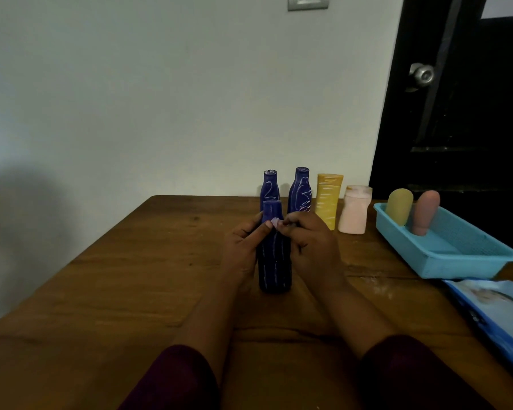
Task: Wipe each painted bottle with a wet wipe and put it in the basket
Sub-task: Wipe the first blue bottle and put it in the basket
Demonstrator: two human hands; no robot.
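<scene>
Obs: blue bottle (274,261) upright on table (131,276), between my hands. Left hand (243,244) grips its neck; right hand (313,247) pinches pale scrap (274,222), likely wipe. Risk: hard sideways rubbing tips it into rear bottle (269,187).

Body in view: two hands, two forearms, two sleeve ends. Left hand (243,247) and right hand (314,250) are bare. Left forearm (211,306) and right forearm (356,312) are uncovered from the wrist up to near the elbow. Left dark maroon fabric sleeve (175,380) and right dark maroon fabric sleeve (412,371) match: plain, one colour, matte. Sleeve edges sit near the elbows and look soft and rounded, and both run off the bottom of frame. Lighting is dim, so weave, seams and hems can't be resolved.
</scene>
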